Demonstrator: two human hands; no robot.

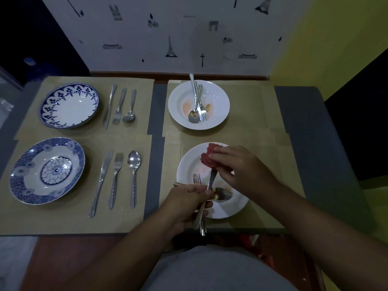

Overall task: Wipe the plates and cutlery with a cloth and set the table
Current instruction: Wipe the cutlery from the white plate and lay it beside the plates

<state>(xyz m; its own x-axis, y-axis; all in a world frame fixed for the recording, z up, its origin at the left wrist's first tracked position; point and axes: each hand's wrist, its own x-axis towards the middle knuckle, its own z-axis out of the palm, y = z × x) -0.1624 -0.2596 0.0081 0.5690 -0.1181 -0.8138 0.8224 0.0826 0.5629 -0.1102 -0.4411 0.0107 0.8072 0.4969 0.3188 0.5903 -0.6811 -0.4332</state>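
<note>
With the wall side of the grey table (pixel 304 114) taken as twelve o'clock, the near white plate (pixel 185 164) lies at about five o'clock, on a tan mat (pixel 262 160). Above this plate the left hand (pixel 186 199) is closed firmly round the handles of a knife (pixel 212 179) and a fork (pixel 196 178), held together as one bundle. The handle ends stick out under the fist toward six o'clock, and the fork's prongs show just above the knuckles. The knife's blade points toward one o'clock and goes into a red cloth (pixel 207 157). The right hand (pixel 239 166) pinches this cloth round the tip of the blade, with its fingers bent over the bunched fabric. A spoon (pixel 223 194) lies in the same plate, its bowl just beside the left thumb. The plate has faint smears.

At one o'clock is the far white plate (pixel 221 95), with orange and yellow stains. In it lies some used cutlery (pixel 198 103), the pieces crossing each other.

At eleven o'clock is a blue-rimmed plate (pixel 69 106), and at eight o'clock a blue flower plate (pixel 47 171). On the three o'clock side of each lies a row of knife, fork and spoon, the far row (pixel 119 106) and the near row (pixel 115 179), the pieces side by side and not touching.
</note>
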